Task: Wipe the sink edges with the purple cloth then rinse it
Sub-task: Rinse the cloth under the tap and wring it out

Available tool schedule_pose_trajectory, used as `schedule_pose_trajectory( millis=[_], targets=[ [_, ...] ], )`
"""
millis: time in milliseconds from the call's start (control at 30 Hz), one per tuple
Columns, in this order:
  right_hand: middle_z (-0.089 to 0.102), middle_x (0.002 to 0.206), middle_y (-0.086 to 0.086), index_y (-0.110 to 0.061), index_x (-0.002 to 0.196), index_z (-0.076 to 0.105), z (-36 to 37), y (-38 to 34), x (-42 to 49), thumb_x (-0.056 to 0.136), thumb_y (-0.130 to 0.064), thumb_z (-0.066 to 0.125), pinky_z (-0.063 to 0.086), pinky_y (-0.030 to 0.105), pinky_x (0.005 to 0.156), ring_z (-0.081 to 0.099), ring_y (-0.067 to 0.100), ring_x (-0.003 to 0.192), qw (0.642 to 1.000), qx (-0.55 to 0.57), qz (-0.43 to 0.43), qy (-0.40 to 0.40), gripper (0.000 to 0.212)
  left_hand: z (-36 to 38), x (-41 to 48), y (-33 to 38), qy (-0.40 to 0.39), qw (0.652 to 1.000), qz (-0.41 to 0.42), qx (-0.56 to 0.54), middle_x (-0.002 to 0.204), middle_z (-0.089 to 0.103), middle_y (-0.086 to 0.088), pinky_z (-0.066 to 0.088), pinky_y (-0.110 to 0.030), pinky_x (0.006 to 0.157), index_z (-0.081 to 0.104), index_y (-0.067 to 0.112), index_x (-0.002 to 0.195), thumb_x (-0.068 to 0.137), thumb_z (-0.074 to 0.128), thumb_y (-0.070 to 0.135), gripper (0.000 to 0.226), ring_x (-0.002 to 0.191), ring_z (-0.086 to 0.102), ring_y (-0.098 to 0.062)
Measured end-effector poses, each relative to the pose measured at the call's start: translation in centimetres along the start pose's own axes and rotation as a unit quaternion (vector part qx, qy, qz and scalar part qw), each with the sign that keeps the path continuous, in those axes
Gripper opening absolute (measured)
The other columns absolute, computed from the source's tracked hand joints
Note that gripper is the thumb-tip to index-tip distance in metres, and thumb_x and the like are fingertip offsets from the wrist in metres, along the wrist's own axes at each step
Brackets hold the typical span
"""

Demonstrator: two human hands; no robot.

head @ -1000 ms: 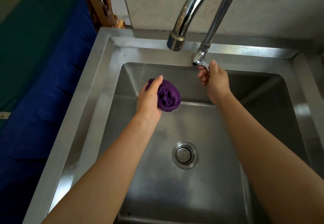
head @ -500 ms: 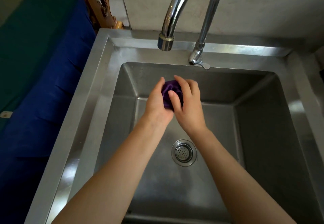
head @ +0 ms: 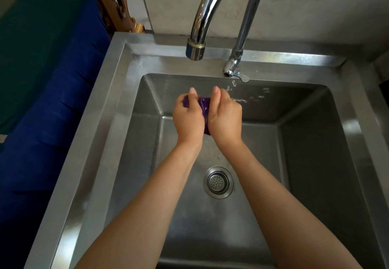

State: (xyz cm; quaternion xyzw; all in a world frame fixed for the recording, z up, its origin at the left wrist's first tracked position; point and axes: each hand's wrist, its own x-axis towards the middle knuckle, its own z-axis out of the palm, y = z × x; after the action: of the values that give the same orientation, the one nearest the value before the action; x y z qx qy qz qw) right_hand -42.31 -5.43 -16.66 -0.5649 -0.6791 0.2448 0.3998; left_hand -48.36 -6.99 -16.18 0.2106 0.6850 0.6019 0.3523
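The purple cloth [head: 204,108] is bunched into a wad between both hands, mostly hidden, above the back of the steel sink basin. My left hand [head: 188,119] grips its left side and my right hand [head: 225,117] grips its right side. Both sit just below the curved faucet spout [head: 195,49]. Water splashes off my right hand and drips below the cloth. The sink rim [head: 101,108] frames the basin.
The faucet's lever handle [head: 235,72] sits on the back ledge right of the spout. A round strainer drain [head: 218,182] lies in the basin floor. Blue and green fabric [head: 48,91] lies left of the sink; a carved wooden piece [head: 117,5] stands behind it.
My right hand left the faucet lever and joined the left on the cloth. Both hands now squeeze it under the spout, and water is splashing.
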Motion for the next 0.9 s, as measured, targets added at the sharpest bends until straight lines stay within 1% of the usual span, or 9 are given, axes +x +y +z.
schedule_pose_trajectory(
  millis=[100, 233, 333, 400, 467, 533, 633, 733, 900],
  targets=[
    [0.05, 0.062, 0.01, -0.011, 0.061, 0.041, 0.3, 0.4, 0.7, 0.1, -0.026, 0.031, 0.038, 0.037, 0.063, 0.051, 0.034, 0.065, 0.993, 0.014, 0.09, -0.081, 0.042, -0.3, -0.1, -0.3, 0.014, 0.998, 0.038, 0.053, 0.063, 0.052, 0.007, 0.038, -0.01, 0.054, 0.051, 0.012, 0.079, 0.097, 0.045, 0.029, 0.025, 0.058, 0.049, -0.004],
    [0.043, 0.058, -0.002, -0.018, 0.057, 0.035, -0.1, 0.6, 1.1, 0.099, -0.032, 0.035, 0.031, 0.03, 0.064, 0.043, 0.023, 0.063, 0.976, 0.037, 0.155, -0.145, 0.044, -1.2, 0.0, -0.9, -0.02, 0.988, 0.08, 0.132, 0.06, 0.049, 0.009, 0.036, -0.009, 0.053, 0.043, 0.021, 0.065, 0.096, 0.045, 0.034, 0.033, 0.054, 0.049, 0.003],
    [0.061, 0.09, -0.002, -0.02, 0.097, 0.051, -0.8, 0.6, -1.1, 0.094, -0.046, 0.036, 0.043, 0.033, 0.073, 0.057, 0.017, 0.084, 0.985, 0.069, 0.073, -0.139, 0.031, -1.0, 0.9, -0.5, 0.018, 0.992, 0.018, 0.12, 0.063, 0.052, 0.005, 0.043, -0.019, 0.061, 0.043, 0.021, 0.064, 0.094, 0.045, 0.037, 0.034, 0.06, 0.051, -0.006],
    [0.05, 0.125, -0.001, -0.027, 0.128, 0.042, -1.2, 0.5, -2.5, 0.09, -0.052, 0.034, 0.046, 0.032, 0.084, 0.052, 0.016, 0.111, 0.987, 0.043, -0.015, -0.153, 0.046, -0.6, 1.4, -0.2, 0.03, 0.996, -0.075, 0.045, 0.06, 0.05, 0.001, 0.044, -0.032, 0.065, 0.044, 0.018, 0.061, 0.091, 0.045, 0.03, 0.033, 0.06, 0.05, -0.017],
    [0.041, 0.137, 0.0, -0.025, 0.137, 0.037, -1.2, 0.6, -2.2, 0.09, -0.049, 0.035, 0.048, 0.032, 0.085, 0.049, 0.018, 0.118, 0.988, 0.023, -0.07, -0.137, 0.053, -0.3, 1.3, 0.2, 0.011, 0.988, -0.154, 0.027, 0.058, 0.048, 0.0, 0.041, -0.032, 0.059, 0.044, 0.015, 0.057, 0.088, 0.044, 0.018, 0.031, 0.059, 0.048, -0.019],
    [0.053, 0.128, 0.006, -0.017, 0.13, 0.049, -1.1, 1.1, -1.3, 0.09, -0.045, 0.035, 0.051, 0.033, 0.08, 0.058, 0.022, 0.107, 0.989, -0.011, -0.103, -0.106, 0.051, -0.2, 1.0, 0.5, -0.006, 0.982, -0.189, 0.023, 0.059, 0.048, -0.003, 0.038, -0.029, 0.052, 0.045, 0.014, 0.056, 0.083, 0.045, 0.014, 0.027, 0.06, 0.048, -0.022],
    [0.067, 0.083, 0.013, -0.006, 0.092, 0.066, -0.7, 1.7, -0.6, 0.092, -0.036, 0.027, 0.047, 0.033, 0.058, 0.063, 0.033, 0.07, 0.992, -0.039, -0.111, -0.05, 0.049, 0.0, 0.7, 0.6, 0.002, 0.987, -0.154, 0.054, 0.057, 0.047, -0.002, 0.038, -0.032, 0.054, 0.044, 0.014, 0.056, 0.081, 0.046, 0.013, 0.025, 0.06, 0.046, -0.024],
    [0.057, 0.054, 0.014, -0.009, 0.06, 0.05, -0.1, 1.5, -0.7, 0.094, -0.029, 0.019, 0.037, 0.033, 0.046, 0.053, 0.036, 0.048, 0.995, -0.047, -0.083, -0.019, 0.05, 0.1, 0.4, 0.5, 0.032, 0.993, -0.083, 0.081, 0.049, 0.043, 0.002, 0.039, -0.036, 0.059, 0.04, 0.018, 0.047, 0.079, 0.045, 0.018, 0.032, 0.054, 0.041, -0.022],
    [0.066, 0.071, 0.025, -0.004, 0.062, 0.054, 0.0, 0.2, -0.5, 0.1, -0.027, 0.02, 0.037, 0.035, 0.061, 0.06, 0.04, 0.071, 0.993, -0.01, 0.075, -0.09, 0.056, -0.3, 0.2, 0.2, 0.047, 0.979, 0.074, 0.183, 0.048, 0.045, 0.003, 0.043, -0.038, 0.062, 0.039, 0.02, 0.049, 0.088, 0.045, 0.02, 0.039, 0.058, 0.047, -0.027]
  ],
)
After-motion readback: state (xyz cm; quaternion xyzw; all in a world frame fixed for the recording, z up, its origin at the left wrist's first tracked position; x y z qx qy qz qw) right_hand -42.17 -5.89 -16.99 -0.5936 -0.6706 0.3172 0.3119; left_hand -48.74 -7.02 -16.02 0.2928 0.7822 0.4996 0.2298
